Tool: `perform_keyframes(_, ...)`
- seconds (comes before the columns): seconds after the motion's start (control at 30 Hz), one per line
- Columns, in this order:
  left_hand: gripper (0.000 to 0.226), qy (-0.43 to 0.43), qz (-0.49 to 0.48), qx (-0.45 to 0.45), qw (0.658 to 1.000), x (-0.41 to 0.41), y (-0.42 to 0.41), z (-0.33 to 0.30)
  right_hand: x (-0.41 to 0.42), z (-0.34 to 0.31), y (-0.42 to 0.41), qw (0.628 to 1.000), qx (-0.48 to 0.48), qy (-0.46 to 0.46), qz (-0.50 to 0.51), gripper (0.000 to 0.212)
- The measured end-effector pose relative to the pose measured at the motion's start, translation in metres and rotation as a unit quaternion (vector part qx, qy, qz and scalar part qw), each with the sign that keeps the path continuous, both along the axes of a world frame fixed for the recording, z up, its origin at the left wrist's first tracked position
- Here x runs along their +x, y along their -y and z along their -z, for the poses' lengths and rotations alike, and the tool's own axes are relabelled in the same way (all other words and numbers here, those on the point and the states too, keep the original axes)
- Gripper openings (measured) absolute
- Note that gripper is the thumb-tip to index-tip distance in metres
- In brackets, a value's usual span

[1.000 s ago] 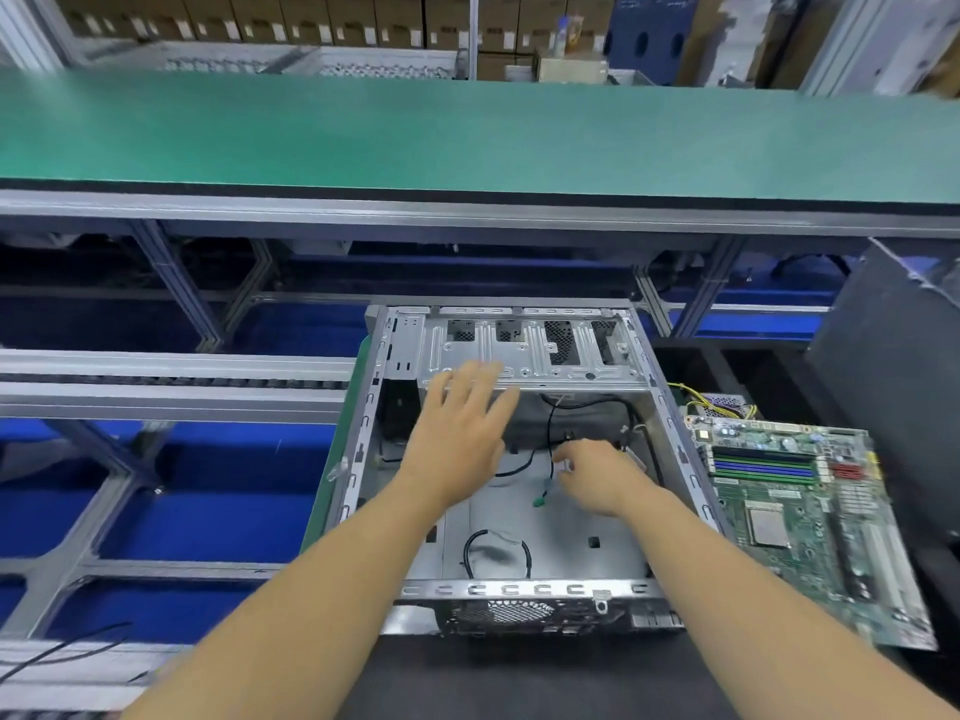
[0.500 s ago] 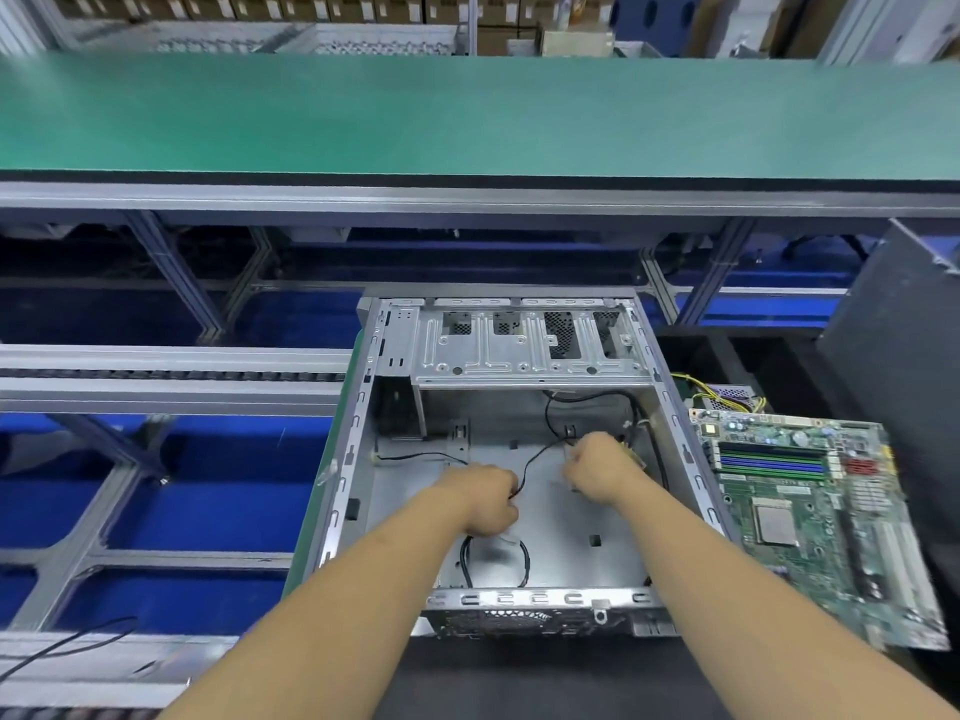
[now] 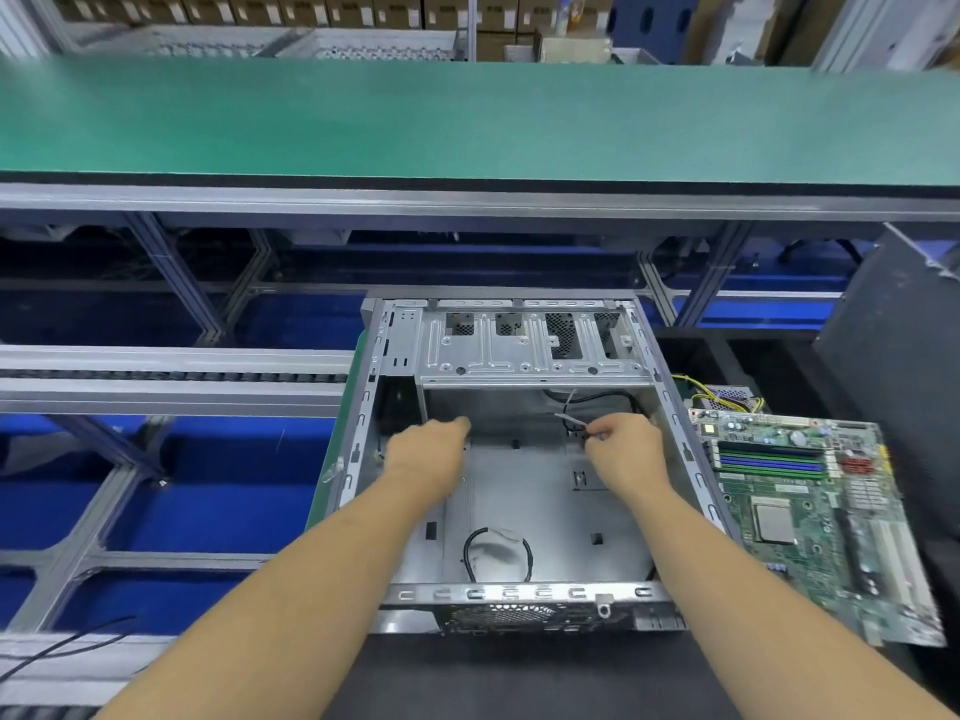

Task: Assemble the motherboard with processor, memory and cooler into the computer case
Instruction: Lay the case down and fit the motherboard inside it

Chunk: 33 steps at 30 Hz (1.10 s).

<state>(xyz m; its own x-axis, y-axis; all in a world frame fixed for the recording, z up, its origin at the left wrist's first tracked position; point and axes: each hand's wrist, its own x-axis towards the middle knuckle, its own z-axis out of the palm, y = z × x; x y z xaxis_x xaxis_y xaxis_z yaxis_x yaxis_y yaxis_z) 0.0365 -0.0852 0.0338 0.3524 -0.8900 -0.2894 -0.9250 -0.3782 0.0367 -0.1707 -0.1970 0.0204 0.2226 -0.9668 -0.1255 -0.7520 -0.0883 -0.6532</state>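
The open grey computer case (image 3: 519,595) lies flat in front of me. My left hand (image 3: 426,454) is inside it near the left wall, below the drive cage (image 3: 535,350). Its fingers are curled where a thin black cable ran, and the hand hides that cable. My right hand (image 3: 623,449) is at the case's back right and pinches the thin front-panel cables (image 3: 571,420). A looped black cable (image 3: 498,550) lies on the case floor near the front. The green motherboard (image 3: 810,522), with processor and memory sticks, lies outside the case to the right.
A green conveyor belt (image 3: 467,116) runs across behind the case. Metal frame rails (image 3: 171,392) and blue flooring are at the left. A dark grey panel (image 3: 893,324) leans at the far right. A yellow-and-black wire bundle (image 3: 722,397) sits behind the motherboard.
My left hand came down from the drive cage, took a black cable mid-case, then moved to the left wall. My right hand stayed at the back right, holding the thin cables.
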Motion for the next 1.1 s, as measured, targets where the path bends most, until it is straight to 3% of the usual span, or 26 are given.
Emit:
perform_keyframes(0.13,0.033,0.04,-0.06,0.0,0.997,0.019,-0.005,-0.003,-0.007,0.007,0.002,0.991,0.089,-0.096,-0.014,0.022)
perform_keyframes(0.2,0.028,0.09,-0.038,0.035,0.995,0.018,-0.007,-0.001,-0.005,0.007,0.001,0.984,0.101,-0.141,-0.025,0.011)
perform_keyframes(0.27,0.031,0.123,-0.002,0.09,0.988,0.013,-0.009,0.001,0.001,0.007,0.002,0.982,0.085,-0.163,-0.038,0.018)
perform_keyframes(0.4,0.034,0.106,0.071,0.243,0.961,0.012,-0.012,0.012,0.016,0.012,0.003,0.995,0.067,-0.06,-0.04,0.007)
perform_keyframes(0.5,0.037,0.087,0.075,0.264,0.958,0.012,-0.015,0.015,0.024,0.014,0.011,0.995,0.08,-0.002,-0.058,0.015)
perform_keyframes(0.57,0.04,0.029,0.001,0.211,0.977,0.011,-0.012,0.015,0.03,0.016,0.015,0.992,0.106,0.008,-0.062,0.022)
perform_keyframes(0.6,0.039,-0.022,-0.052,0.17,0.984,0.01,-0.009,0.015,0.034,0.017,0.017,0.991,0.118,0.025,-0.06,0.036)
perform_keyframes(0.67,0.035,-0.132,-0.182,0.069,0.972,0.013,-0.003,0.013,0.042,0.018,0.02,0.987,0.134,0.084,-0.038,0.05)
perform_keyframes(0.73,0.035,-0.232,-0.313,-0.028,0.92,0.022,0.003,0.012,0.049,0.023,0.028,0.978,0.145,0.147,0.032,0.037)
perform_keyframes(0.8,0.04,-0.346,-0.412,-0.057,0.841,0.028,0.008,0.01,0.048,0.03,0.037,0.963,0.161,0.179,0.122,0.01)
perform_keyframes(0.83,0.041,-0.378,-0.436,-0.057,0.815,0.031,0.009,0.008,0.045,0.035,0.041,0.957,0.169,0.183,0.15,0.008)
perform_keyframes(0.9,0.039,-0.336,-0.45,-0.023,0.827,0.029,0.007,0.001,0.041,0.045,0.046,0.962,0.175,0.147,0.147,0.018)
perform_keyframes(0.97,0.037,-0.218,-0.393,0.005,0.893,0.032,0.009,0.011,0.043,0.046,0.043,0.982,0.16,0.079,0.064,0.025)
perform_keyframes(1.03,0.037,-0.159,-0.288,0.063,0.942,0.03,0.005,0.013,0.049,0.046,0.034,0.982,0.178,0.056,-0.027,0.032)
perform_keyframes(1.1,0.035,-0.135,-0.264,0.083,0.951,0.028,0.006,0.015,0.056,0.051,0.025,0.968,0.232,0.065,-0.07,0.044)
